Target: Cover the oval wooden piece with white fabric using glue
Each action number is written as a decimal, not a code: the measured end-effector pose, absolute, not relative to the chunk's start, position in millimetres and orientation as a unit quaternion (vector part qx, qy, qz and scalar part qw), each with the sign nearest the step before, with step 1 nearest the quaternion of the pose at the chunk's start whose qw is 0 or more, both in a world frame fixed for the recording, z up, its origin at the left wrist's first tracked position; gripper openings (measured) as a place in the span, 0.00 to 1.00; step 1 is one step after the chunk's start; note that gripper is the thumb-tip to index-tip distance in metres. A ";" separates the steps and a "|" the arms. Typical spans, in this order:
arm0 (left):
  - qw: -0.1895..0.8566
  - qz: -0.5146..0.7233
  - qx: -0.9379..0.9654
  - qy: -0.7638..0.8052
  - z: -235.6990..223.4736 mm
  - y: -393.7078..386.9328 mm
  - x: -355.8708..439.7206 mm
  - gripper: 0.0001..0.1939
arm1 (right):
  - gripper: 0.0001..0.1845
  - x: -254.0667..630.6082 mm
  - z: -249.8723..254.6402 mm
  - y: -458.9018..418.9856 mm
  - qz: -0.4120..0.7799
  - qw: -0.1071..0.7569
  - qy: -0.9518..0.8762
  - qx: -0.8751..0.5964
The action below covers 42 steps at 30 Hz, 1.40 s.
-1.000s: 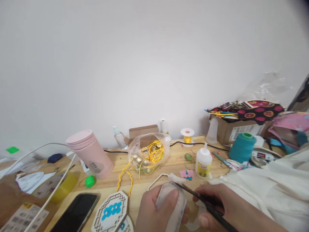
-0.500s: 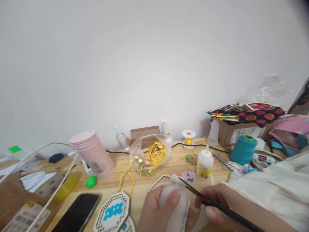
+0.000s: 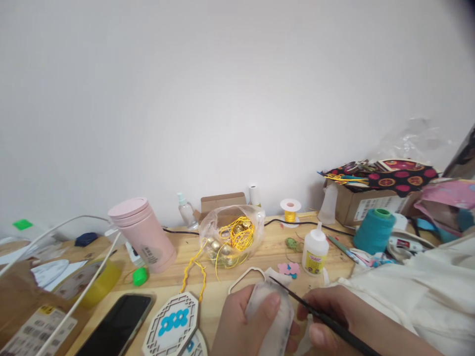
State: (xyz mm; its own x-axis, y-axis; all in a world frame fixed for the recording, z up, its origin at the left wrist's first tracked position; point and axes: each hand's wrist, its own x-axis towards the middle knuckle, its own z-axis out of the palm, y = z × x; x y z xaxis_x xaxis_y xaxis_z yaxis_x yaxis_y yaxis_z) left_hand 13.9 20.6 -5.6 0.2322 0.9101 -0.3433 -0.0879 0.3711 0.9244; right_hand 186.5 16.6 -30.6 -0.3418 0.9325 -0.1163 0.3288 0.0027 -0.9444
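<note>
My left hand (image 3: 241, 321) is closed around a whitish, slightly see-through cloth-covered piece (image 3: 280, 316), thumb pressed on its face. A flap of white cloth (image 3: 278, 278) sticks out at its far end. My right hand (image 3: 334, 306) grips black scissors (image 3: 322, 316), whose slim blades lie across the base of that flap. An offcut of white material shows under the right hand, partly hidden. Just beyond the left hand lies a pale frame (image 3: 237, 284), and pink and blue flower shapes (image 3: 289, 269) rest near the blade tips.
A glue bottle (image 3: 314, 252), teal thread cone (image 3: 374, 232) and white cloth (image 3: 408, 291) are to the right. A plastic bag of gold bells and yellow cord (image 3: 237, 235) sits ahead. Leftward are an octagonal ornament (image 3: 172, 324), a phone (image 3: 115, 326) and a pink cup (image 3: 143, 235).
The scissors' tips have moved slightly left and down, nearer the rounded edge of the held piece. The flap beyond the blades has shifted a little. Both hands keep their hold.
</note>
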 end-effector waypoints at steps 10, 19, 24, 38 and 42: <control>0.583 0.358 0.498 0.533 -10.0 22.4 15.7 0.11 | 0.19 184.8 -26.7 17.7 0.457 0.234 -0.678 -0.525; 0.532 0.373 0.523 0.551 -11.3 21.2 10.3 0.17 | 0.18 185.0 -22.3 15.6 0.407 0.216 -0.701 -0.544; 0.533 0.370 0.518 0.557 -12.4 22.5 9.1 0.18 | 0.15 185.1 -22.7 15.8 0.377 0.208 -0.717 -0.548; 0.595 0.423 0.433 0.529 -11.2 27.3 6.8 0.17 | 0.09 188.8 -20.6 16.7 0.297 0.187 -0.721 -0.597; 0.596 0.433 0.422 0.528 -11.0 27.8 6.8 0.17 | 0.10 188.4 -17.7 15.9 0.321 0.216 -0.717 -0.580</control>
